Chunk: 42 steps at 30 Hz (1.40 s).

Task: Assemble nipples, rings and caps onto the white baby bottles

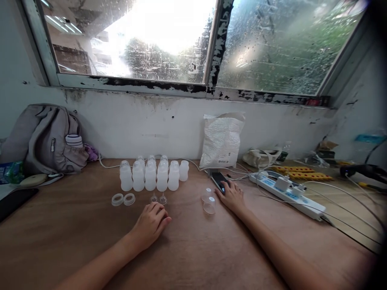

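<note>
My left hand (pixel 152 223) rests on the table with nothing in it, fingers loosely bent and thumb apart. Just beyond its fingertips are two clear bottle nipples (pixel 163 199). Two translucent collar rings (pixel 117 199) lie to their left. Behind them stand several frosted white baby bottles (pixel 150 177) in rows, some with clear caps. My right hand (pixel 232 195) lies with fingers apart on the lower part of a smartphone (pixel 218 181), touching its dark screen without wrapping round it. Left of that hand are clear dome caps (pixel 209 207) with white spots on top.
A white padded bag (pixel 223 141) leans on the wall behind the phone. On the right lie a power strip (pixel 290 195) with plugs and cables, and yellow strips (pixel 302 173). A grey backpack (pixel 48 137) and a black tablet-like slab (pixel 18 201) are at left.
</note>
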Motion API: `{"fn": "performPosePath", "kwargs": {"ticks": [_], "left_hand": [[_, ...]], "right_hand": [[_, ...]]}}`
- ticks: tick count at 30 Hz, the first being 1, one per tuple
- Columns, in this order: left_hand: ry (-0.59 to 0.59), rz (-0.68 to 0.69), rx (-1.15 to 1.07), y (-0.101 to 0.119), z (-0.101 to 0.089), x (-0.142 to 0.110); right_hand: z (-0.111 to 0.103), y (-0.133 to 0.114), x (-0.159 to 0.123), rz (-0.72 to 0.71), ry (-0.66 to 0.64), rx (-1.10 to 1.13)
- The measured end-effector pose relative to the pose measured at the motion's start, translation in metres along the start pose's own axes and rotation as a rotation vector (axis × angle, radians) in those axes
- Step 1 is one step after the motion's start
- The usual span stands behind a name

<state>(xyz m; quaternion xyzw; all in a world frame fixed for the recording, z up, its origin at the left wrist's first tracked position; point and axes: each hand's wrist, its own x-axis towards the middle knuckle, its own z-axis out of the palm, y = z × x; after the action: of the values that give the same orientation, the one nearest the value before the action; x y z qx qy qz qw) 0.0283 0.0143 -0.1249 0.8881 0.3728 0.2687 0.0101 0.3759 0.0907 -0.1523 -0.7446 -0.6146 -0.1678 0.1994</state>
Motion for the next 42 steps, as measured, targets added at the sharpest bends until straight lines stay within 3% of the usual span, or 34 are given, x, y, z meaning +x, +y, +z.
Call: {"fn": "performPosePath", "kwargs": {"ticks": [5,10,14,17,19,22,26,29,31,34,37,42], "left_hand": [[0.029,0.023,0.017,0.001,0.002,0.001],[0.024,0.168,0.046,-0.009,-0.006,-0.002],[-0.005,0.249,0.065,-0.024,-0.013,-0.007],[0.005,0.144,0.018,-0.029,-0.013,-0.008],[0.002,0.081,-0.018,-0.029,-0.012,-0.007],[-0.006,0.060,-0.046,-0.029,-0.010,-0.007],[0.006,0.062,-0.061,-0.032,-0.009,-0.008],[0.021,0.059,-0.056,-0.034,-0.009,-0.010],[0.028,0.056,-0.051,-0.035,-0.008,-0.011],[0.041,0.060,-0.045,-0.036,-0.008,-0.011],[0.048,0.060,-0.034,-0.037,-0.007,-0.012],[0.043,0.056,-0.023,-0.037,-0.006,-0.012]], "right_hand": [[-0.016,-0.006,-0.001,-0.198,0.254,0.285],[-0.054,-0.041,-0.020,-0.527,0.426,0.557],[-0.070,-0.087,-0.054,-0.966,0.245,0.579],[-0.068,-0.116,-0.072,-1.097,0.052,0.507],[-0.065,-0.128,-0.073,-1.107,-0.003,0.462],[-0.065,-0.135,-0.050,-1.013,0.048,0.453],[-0.077,-0.137,0.018,-0.663,0.202,0.517],[-0.084,-0.139,0.073,-0.457,0.049,0.419],[-0.083,-0.140,0.100,-0.466,-0.036,0.388],[-0.074,-0.140,0.116,-0.517,-0.150,0.346],[-0.061,-0.142,0.114,-0.562,-0.208,0.307],[-0.049,-0.147,0.109,-0.574,-0.183,0.279]]}}
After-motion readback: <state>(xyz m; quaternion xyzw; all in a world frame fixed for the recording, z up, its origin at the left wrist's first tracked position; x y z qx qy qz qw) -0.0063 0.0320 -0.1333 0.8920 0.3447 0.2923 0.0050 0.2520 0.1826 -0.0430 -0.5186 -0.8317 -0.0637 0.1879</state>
